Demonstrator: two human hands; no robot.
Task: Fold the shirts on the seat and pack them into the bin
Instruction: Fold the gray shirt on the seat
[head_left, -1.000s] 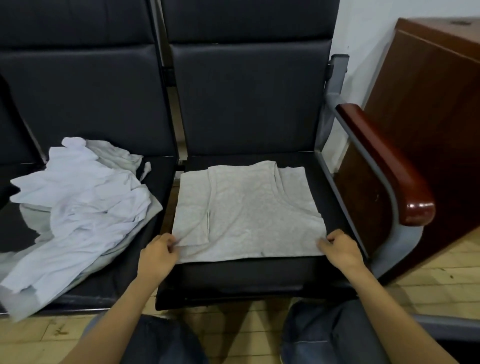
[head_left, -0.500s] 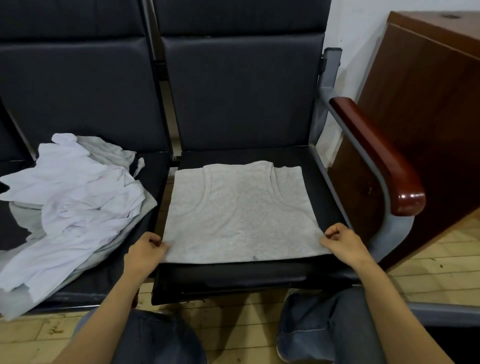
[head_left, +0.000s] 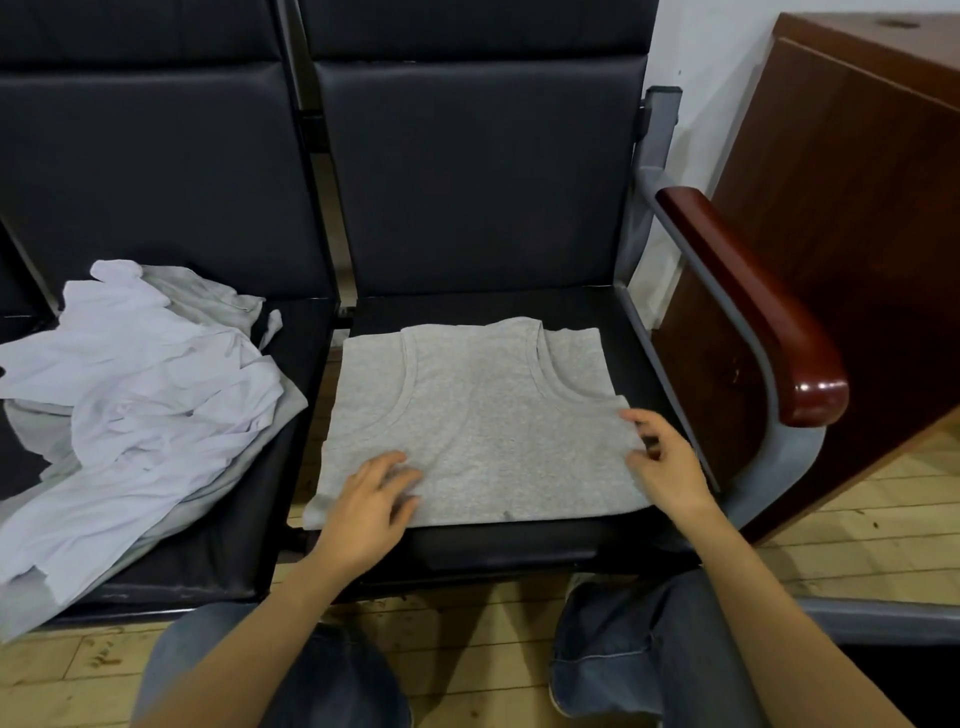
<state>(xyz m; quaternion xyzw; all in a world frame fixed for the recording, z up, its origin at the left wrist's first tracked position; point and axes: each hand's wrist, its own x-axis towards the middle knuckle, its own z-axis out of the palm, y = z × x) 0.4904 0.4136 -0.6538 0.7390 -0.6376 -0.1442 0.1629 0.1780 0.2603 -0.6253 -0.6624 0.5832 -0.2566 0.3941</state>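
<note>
A grey sleeveless shirt (head_left: 483, 421) lies flat and folded in half on the right black seat (head_left: 571, 540). My left hand (head_left: 371, 504) rests on its near left part with fingers spread. My right hand (head_left: 662, 457) hovers at the shirt's right edge, fingers loosely apart, holding nothing. A crumpled heap of white and pale grey shirts (head_left: 135, 405) lies on the left seat. No bin is in view.
A padded wooden armrest (head_left: 753, 306) on a grey frame borders the right seat. A dark wooden cabinet (head_left: 852, 249) stands beyond it. My knees in jeans are over the wooden floor (head_left: 883, 519) in front.
Both hands let go of the shirt's near corners. The left hand moved onto the cloth, and the right hand rose to the right edge.
</note>
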